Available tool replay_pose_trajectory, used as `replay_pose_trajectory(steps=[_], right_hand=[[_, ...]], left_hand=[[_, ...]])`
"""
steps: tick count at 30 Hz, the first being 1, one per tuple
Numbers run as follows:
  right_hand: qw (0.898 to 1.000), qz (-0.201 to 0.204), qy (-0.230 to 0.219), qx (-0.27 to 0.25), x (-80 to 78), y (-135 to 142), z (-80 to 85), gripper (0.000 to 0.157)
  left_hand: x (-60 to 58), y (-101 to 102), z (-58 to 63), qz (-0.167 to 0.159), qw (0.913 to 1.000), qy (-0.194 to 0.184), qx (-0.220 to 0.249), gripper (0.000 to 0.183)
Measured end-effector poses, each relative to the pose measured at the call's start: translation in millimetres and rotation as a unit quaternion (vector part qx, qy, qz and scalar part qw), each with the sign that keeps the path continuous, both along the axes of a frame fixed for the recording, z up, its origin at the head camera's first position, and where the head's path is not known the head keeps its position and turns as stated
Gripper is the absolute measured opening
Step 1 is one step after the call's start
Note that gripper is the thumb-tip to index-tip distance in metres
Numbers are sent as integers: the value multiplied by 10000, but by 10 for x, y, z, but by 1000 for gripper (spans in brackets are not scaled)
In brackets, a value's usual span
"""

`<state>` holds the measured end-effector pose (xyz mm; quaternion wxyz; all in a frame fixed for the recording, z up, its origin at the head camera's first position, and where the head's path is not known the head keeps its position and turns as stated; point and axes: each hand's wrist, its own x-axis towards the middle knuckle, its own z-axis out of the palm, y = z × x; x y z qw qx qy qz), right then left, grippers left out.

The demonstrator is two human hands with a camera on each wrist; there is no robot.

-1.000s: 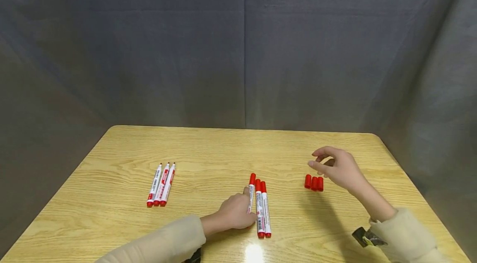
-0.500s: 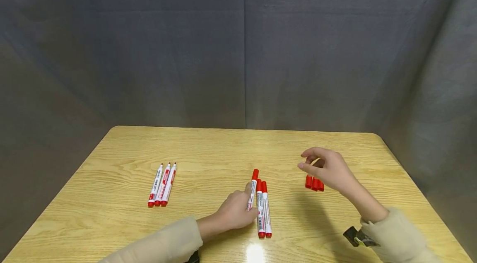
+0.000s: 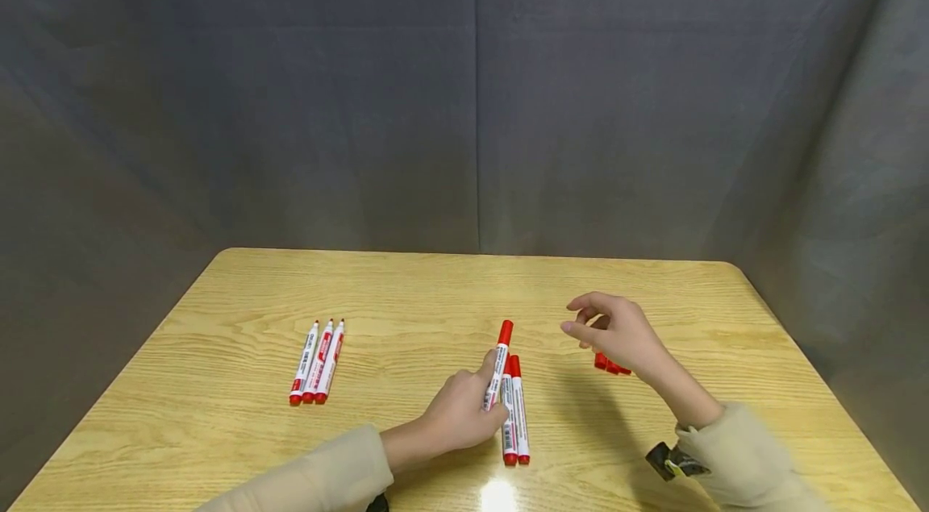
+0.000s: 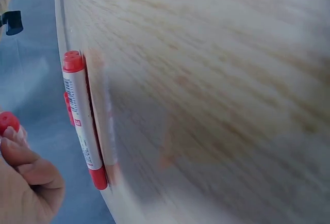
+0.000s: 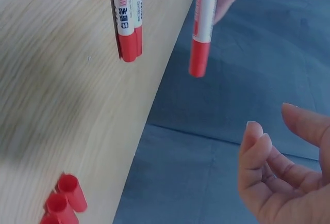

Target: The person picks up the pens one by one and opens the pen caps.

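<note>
"What's the left hand (image 3: 464, 411) doing?"

"It grasps a capped marker (image 3: 499, 365), thumb and fingers round the white barrel. The red cap points up and away from the person."

"Is that marker on the table (image 3: 421, 310)?"

"No, both wrist views show it raised clear of the wood. From the head it overlaps two capped markers (image 3: 510, 435), but the right wrist view shows a gap between them."

"How do those two lie?"

"Side by side on the table, red caps toward the far edge."

"And the right hand (image 3: 613, 326)?"

"Relaxed and holding nothing, the thumb apart from the curved fingers. It hovers above the table, to the right of the held marker."

"What's beneath it?"

"Red caps (image 5: 64, 211), standing loose in a row. The hand covers part of them from the head, so I count three only by the right wrist view, where the last is cut off by the frame."

"Anything on the left side?"

"Three uncapped markers (image 3: 319, 360) in a close group, tips toward the far edge and red ends toward the person."

"And behind?"

"A dark cloth (image 3: 464, 109) hangs beyond the table. Both sleeves (image 3: 319, 472) are cream."
</note>
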<state>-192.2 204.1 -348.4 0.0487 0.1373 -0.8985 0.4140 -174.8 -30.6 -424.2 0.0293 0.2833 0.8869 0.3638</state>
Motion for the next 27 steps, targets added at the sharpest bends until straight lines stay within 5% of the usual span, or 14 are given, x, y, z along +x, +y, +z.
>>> replay_pose_trajectory(steps=[27], right_hand=[[9933, 125, -497, -1037, -170, -330, -278, 39]], left_hand=[[40, 21, 154, -401, 9977, 436, 315, 78]])
